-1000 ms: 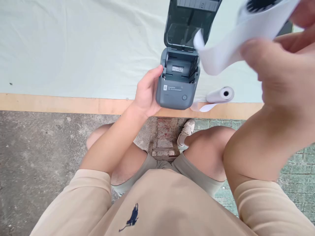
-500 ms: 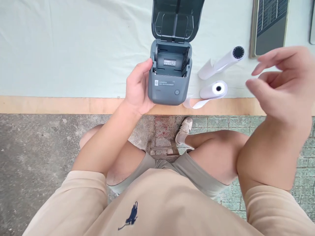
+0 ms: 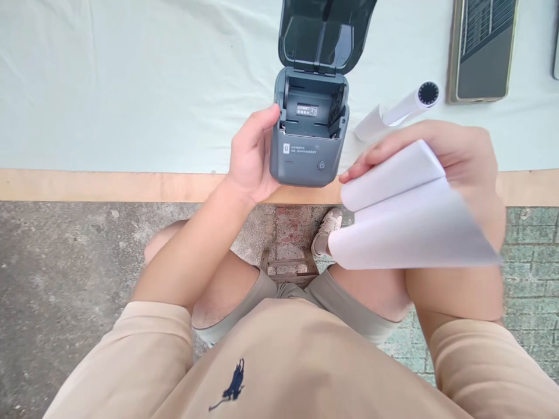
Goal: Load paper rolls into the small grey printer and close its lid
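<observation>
My left hand (image 3: 252, 154) grips the left side of a dark grey label printer (image 3: 308, 154), thumb near its upper edge. Its dark see-through lid (image 3: 325, 38) stands raised, and the paper bay shows no roll inside. To the right, my right hand (image 3: 458, 148) is closed round a white paper roll (image 3: 393, 177), whose loose end hangs unrolled toward me. Most of those fingers are hidden behind the paper. Beyond this hand, a second paper roll (image 3: 410, 107) with a black core end lies on the cloth, its loose sheet curling to the left.
A pale cloth (image 3: 131, 87) covers the table, with a bare wooden edge (image 3: 109, 185) along the front. At the back right lies a phone-like device (image 3: 483, 64) with a glossy dark face. Beneath me are a wooden stool (image 3: 288, 267) and my shoe (image 3: 329, 224).
My right hand has come in from the right and picked up the nearer paper roll from the table edge. The printer, in my left hand, has shifted slightly rightward in view.
</observation>
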{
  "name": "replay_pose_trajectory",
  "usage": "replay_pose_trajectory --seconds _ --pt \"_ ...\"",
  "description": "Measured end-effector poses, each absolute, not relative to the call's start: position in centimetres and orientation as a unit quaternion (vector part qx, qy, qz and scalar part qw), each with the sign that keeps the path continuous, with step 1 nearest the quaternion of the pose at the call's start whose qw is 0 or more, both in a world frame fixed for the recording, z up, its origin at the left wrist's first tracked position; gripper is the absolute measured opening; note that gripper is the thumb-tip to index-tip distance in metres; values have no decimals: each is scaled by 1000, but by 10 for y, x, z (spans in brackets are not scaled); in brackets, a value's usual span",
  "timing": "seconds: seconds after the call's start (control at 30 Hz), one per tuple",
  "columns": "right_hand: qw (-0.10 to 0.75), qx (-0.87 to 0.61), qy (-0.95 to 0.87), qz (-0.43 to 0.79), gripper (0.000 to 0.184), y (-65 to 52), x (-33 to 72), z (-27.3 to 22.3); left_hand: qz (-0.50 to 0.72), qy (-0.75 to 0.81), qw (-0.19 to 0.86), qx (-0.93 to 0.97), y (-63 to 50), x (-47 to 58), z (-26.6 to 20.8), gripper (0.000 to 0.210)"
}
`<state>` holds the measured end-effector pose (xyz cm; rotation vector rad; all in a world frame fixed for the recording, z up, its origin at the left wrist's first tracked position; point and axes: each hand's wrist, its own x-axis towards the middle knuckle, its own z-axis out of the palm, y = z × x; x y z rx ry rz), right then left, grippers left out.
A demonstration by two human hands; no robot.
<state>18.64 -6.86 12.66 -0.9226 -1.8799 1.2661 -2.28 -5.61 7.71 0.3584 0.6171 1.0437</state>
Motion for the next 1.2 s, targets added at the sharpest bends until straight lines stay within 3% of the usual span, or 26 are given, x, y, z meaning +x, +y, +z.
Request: replay_pose_trajectory --seconds 0.13,0.27,0.43,0.57,0.7,0.9,1.07,1.2 --pt "345 -357 -737 458 45 -53 166 131 488 278 812 159 -58 -22 76 39" --pt "284 -421 -816 278 19 -38 150 136 524 254 797 163 -60 -20 72 28" --pt "175 -495 -837 153 23 -32 134 140 524 248 800 157 -62 -20 71 24" --pt "161 -497 -843 130 32 -30 132 138 517 274 798 146 -64 -23 69 24" --pt "207 -468 -850 124 20 -33 136 136 526 296 784 144 -64 -25 67 27" --pt "107 -536 -829 119 32 -34 133 142 513 301 777 206 -63 -23 69 33" --pt "184 -483 -839 172 26 -36 139 150 524 261 775 238 -61 -23 69 36" --pt "172 -507 -825 180 27 -37 139 147 522 269 776 230 -61 -23 69 40"
